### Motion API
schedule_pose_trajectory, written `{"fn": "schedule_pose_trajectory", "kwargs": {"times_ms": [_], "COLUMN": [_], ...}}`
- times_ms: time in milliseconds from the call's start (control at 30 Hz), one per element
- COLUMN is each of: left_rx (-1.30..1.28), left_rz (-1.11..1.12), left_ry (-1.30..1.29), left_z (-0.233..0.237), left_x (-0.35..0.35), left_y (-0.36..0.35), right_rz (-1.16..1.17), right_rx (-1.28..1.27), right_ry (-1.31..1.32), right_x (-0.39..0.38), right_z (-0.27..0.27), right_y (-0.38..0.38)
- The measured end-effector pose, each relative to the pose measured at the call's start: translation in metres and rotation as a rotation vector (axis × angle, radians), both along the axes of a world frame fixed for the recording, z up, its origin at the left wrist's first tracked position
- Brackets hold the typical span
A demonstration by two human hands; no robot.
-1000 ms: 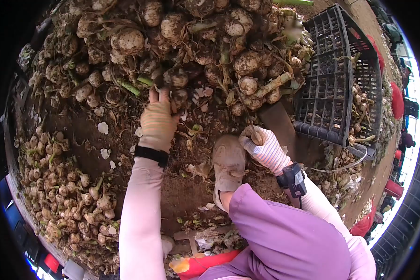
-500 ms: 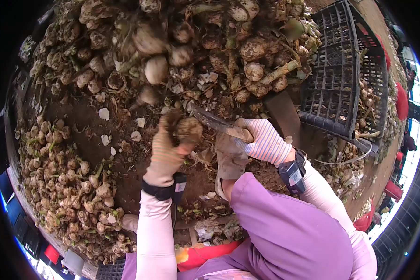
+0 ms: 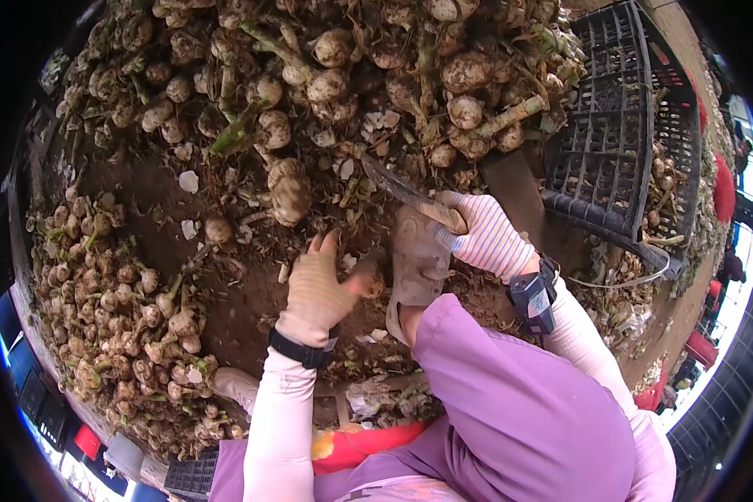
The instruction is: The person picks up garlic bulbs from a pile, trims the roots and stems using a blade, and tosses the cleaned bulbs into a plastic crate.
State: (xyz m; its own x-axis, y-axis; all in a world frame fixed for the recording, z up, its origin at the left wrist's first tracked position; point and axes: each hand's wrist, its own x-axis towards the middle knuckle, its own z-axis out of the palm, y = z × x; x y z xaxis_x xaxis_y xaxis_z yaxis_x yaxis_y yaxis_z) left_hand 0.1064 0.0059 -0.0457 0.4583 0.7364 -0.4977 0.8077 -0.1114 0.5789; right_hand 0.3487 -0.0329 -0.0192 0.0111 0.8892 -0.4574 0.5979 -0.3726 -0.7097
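Observation:
My right hand (image 3: pixel 487 237), in a striped glove, is closed round the wooden handle of a knife (image 3: pixel 401 191). The blade points up and left over the ground. My left hand (image 3: pixel 319 284), gloved too, has its fingers apart and nothing in them. Just above its fingertips is a dirt-covered garlic bulb (image 3: pixel 289 198). A smaller bulb (image 3: pixel 218 231) lies to the left on the soil. Across the top spreads a large heap of garlic (image 3: pixel 330 84) with stalks and roots attached.
A second pile of garlic bulbs (image 3: pixel 117 309) lies at the left. At the upper right stands a black plastic crate (image 3: pixel 602 125), with more bulbs beyond it. My boot (image 3: pixel 418 259) is in the centre, among peelings and soil.
The bulb that was in my left hand is no longer there, and its fingers have opened. That hand has dropped slightly lower. My right hand still holds the knife.

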Motion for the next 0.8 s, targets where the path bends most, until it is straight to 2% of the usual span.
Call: {"fn": "schedule_pose_trajectory", "kwargs": {"times_ms": [33, 67, 133, 200, 267, 333, 400, 433, 467, 533, 567, 667, 700, 733, 800], "left_rx": [0.031, 0.022, -0.026, -0.043, -0.069, -0.081, -0.13, -0.223, -0.223, -0.095, 0.048, -0.05, -0.152, -0.204, -0.456], "left_rz": [-0.125, -0.126, -0.422, -0.371, -0.191, -0.158, 0.205, 0.424, 0.423, -0.052, -0.176, -0.126, 0.022, 0.393, 0.674], "left_ry": [0.162, 0.164, 0.507, 0.538, 0.422, 0.406, -0.153, -0.329, -0.323, 0.042, 0.378, 0.366, 0.247, -0.225, -0.784], "left_z": [0.01, 0.011, 0.013, -0.01, -0.021, -0.032, -0.083, -0.133, -0.109, -0.029, -0.023, -0.039, -0.04, -0.041, -0.044], "left_x": [0.002, 0.004, 0.006, 0.009, 0.017, 0.016, -0.011, -0.027, -0.024, 0.001, 0.015, 0.026, 0.023, 0.021, 0.01], "left_y": [-0.005, -0.012, -0.027, -0.049, -0.048, -0.051, -0.063, -0.078, -0.069, -0.038, -0.041, -0.032, -0.029, -0.032, -0.025], "right_rz": [0.0, 0.002, 0.003, 0.016, 0.029, 0.057, 0.088, 0.105, 0.121, 0.141, 0.139, 0.136, 0.136, 0.132, 0.141], "right_rx": [-0.01, 0.044, 0.093, 0.004, 0.047, -0.082, -0.086, -0.086, -0.089, -0.062, -0.066, -0.074, -0.078, -0.083, -0.033], "right_ry": [0.003, 0.009, 0.02, 0.008, -0.008, 0.017, -0.01, -0.042, -0.069, -0.097, -0.095, -0.07, -0.046, -0.051, -0.032], "right_x": [0.001, 0.001, 0.0, -0.004, -0.007, -0.008, -0.004, -0.003, -0.002, -0.003, -0.005, -0.012, -0.01, -0.008, -0.005], "right_z": [-0.005, -0.009, -0.009, -0.001, 0.002, 0.012, 0.01, 0.011, 0.011, 0.005, 0.007, 0.01, 0.01, 0.011, 0.015], "right_y": [-0.004, -0.008, -0.011, -0.007, -0.004, 0.001, 0.003, 0.004, 0.004, 0.004, 0.006, 0.005, 0.004, 0.003, 0.003]}}
